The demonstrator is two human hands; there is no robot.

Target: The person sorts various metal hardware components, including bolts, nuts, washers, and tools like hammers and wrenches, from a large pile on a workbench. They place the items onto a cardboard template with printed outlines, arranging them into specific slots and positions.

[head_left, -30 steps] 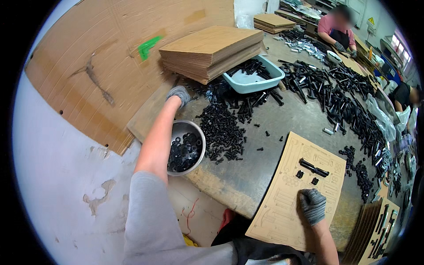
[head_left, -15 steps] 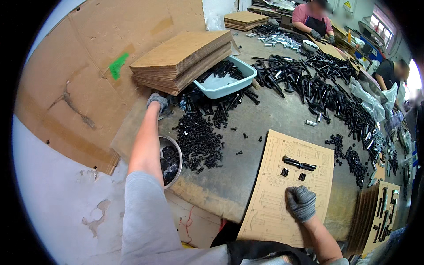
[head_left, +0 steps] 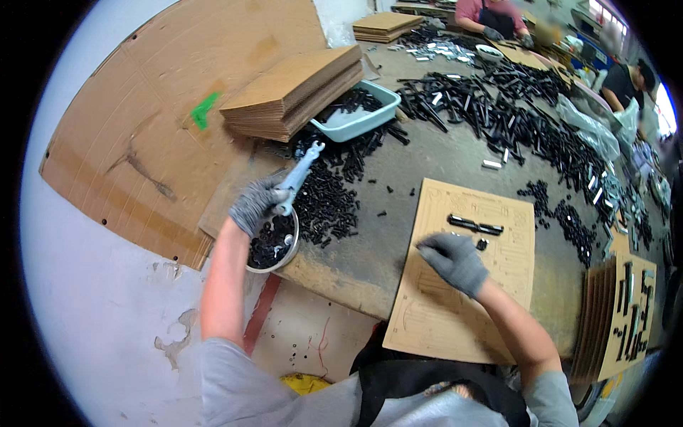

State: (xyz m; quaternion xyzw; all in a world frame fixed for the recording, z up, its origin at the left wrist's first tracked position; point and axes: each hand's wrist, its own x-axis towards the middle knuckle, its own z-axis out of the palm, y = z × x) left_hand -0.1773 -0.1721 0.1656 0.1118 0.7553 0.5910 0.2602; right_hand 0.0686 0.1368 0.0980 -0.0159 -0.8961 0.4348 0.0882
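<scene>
My left hand (head_left: pixel 257 204), in a grey glove, grips a silver open-ended wrench (head_left: pixel 302 173) above the pale round bowl (head_left: pixel 290 254) of black parts. Beside it spreads a heap of small black bolts (head_left: pixel 329 211). Over the left part of a printed cardboard sheet (head_left: pixel 473 327) is my gloved right hand (head_left: pixel 455 263), its fingers bunched together and pointing left. Whatever they may hold cannot be made out. Just beyond that hand, a long black bolt-like part (head_left: pixel 475 225) and a small black piece (head_left: pixel 483 244) lie on the sheet.
A stack of cardboard sheets (head_left: pixel 284 99) leans over a light blue tub (head_left: pixel 370 122) at the far left. Long black bolts (head_left: pixel 491 114) are piled across the back. More cardboard with parts attached (head_left: pixel 615 320) stands at the right. Two people work beyond, one in pink (head_left: pixel 473 11).
My left hand has come back from beneath the cardboard stack and now shows a wrench. My right hand has shifted left and farther up the sheet, covering one small black piece.
</scene>
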